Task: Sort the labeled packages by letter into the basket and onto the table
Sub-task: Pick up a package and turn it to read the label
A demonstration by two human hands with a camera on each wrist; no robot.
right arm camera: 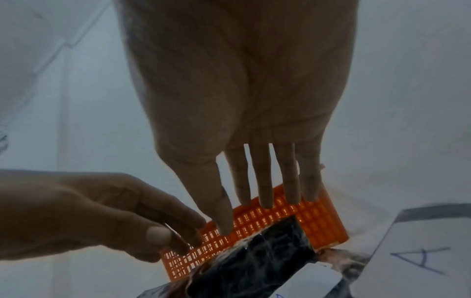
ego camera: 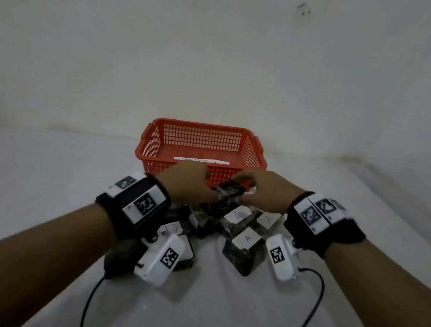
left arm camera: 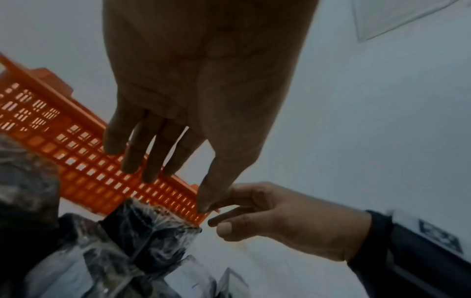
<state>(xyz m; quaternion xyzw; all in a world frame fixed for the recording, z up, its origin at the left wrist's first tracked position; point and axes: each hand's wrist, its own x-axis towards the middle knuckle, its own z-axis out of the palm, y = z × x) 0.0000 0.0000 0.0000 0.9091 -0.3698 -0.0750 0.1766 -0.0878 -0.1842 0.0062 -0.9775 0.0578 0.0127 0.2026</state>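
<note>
Red basket (ego camera: 202, 145) behind package pile (ego camera: 231, 220), both hands' grip loose, fingers straight, holding nothing.

Beyond the hands, the basket (ego camera: 202, 145) is orange-red with a grid lattice. Below them, the packages (ego camera: 243, 252) are black under glossy wrap, with white labels (ego camera: 247, 239) lettered A in blue. The bench (ego camera: 216, 314) is white.

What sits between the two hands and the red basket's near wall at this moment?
A dark plastic-wrapped package stands tilted there, just before the red basket. In the wrist views the left hand and right hand hover above it with straight fingers.
</note>
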